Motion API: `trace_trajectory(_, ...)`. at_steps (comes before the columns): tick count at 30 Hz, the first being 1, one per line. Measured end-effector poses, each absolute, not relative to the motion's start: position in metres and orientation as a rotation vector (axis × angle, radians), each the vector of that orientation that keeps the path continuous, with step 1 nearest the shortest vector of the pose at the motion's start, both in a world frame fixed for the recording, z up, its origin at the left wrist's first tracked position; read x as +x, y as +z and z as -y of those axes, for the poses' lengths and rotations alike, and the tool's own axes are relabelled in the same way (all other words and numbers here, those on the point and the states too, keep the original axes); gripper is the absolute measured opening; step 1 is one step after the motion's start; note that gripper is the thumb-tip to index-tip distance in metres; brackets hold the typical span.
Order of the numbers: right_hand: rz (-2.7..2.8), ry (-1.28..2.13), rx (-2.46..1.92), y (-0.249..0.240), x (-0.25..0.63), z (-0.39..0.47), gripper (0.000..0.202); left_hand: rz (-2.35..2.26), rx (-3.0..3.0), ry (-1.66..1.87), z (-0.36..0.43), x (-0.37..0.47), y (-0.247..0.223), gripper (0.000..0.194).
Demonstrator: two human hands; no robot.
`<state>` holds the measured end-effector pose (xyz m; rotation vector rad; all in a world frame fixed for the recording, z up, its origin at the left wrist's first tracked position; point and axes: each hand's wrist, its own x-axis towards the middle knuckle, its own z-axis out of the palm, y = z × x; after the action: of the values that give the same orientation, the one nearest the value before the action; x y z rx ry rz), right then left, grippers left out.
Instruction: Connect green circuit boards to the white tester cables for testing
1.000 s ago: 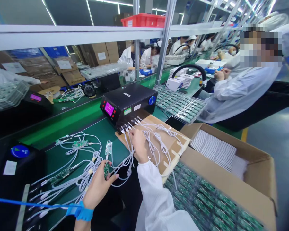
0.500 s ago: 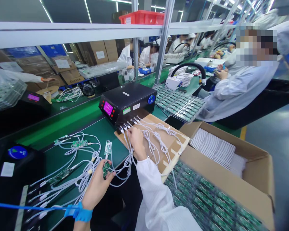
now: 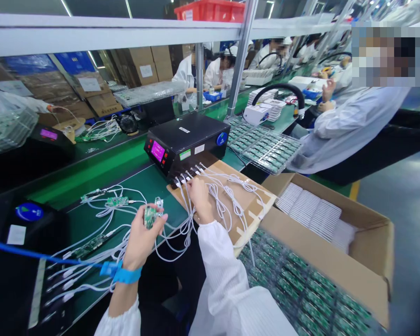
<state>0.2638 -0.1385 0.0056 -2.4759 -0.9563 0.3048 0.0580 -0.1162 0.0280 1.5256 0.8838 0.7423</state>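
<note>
My left hand [image 3: 144, 233], with a blue strap at the wrist, holds a small green circuit board [image 3: 150, 216] between thumb and fingers, over the bench's front edge. Another board [image 3: 158, 202] shows just behind it. My right hand [image 3: 199, 192] is closed at the row of white cable plugs on the front of a black tester [image 3: 189, 135] with a lit pink screen; its fingertips pinch one plug, partly hidden. White cables [image 3: 187, 233] hang below that hand. More boards [image 3: 117, 201] joined to white cables lie on the green bench to the left.
A cardboard sheet [image 3: 231, 205] with coiled cables lies right of my right hand. Beyond it are an open carton [image 3: 364, 238] of white pieces and trays of boards [image 3: 301, 289]. A second black tester [image 3: 7, 261] stands at left. A person in white [image 3: 357, 116] sits at right.
My left hand has moved up, and the board in it has turned to show its flat face. My right hand remains at the tester's plugs. The whole view has shifted slightly.
</note>
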Motion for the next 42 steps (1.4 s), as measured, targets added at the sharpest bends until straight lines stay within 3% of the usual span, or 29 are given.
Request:
trace_trajectory(6,0.887,0.119,-2.107,0.026,0.225,0.188,0.033,-0.950,1.609,0.914,0.061,0.118,0.038,0.034)
trace_trajectory(11,1.150,0.224,-1.898,0.003,0.202,0.282,0.030,-1.074,1.588,1.013,0.058,0.118,0.027,0.023)
trace_trajectory(17,1.441,0.197,-2.152,-0.021,0.248,0.358,0.048,-0.761,1.093,0.850,0.117,0.122,0.029,0.038)
trace_trajectory(23,1.898,0.231,-2.122,-0.028,0.273,0.371,0.065,-0.680,1.133,0.710,0.156,0.135,0.024,0.050)
trace_trajectory(32,2.246,0.121,-2.229,-0.032,0.274,0.344,0.037,-0.807,1.384,0.681,0.178,0.114,0.017,0.053)
trace_trajectory(36,1.977,0.193,-2.175,-0.033,0.276,0.342,0.029,-0.838,1.295,0.709,0.186,0.108,0.002,0.050)
trace_trajectory(42,1.634,0.190,-1.748,-0.038,0.279,0.339,0.018,-0.828,1.173,0.746,0.190,0.106,-0.012,0.048)
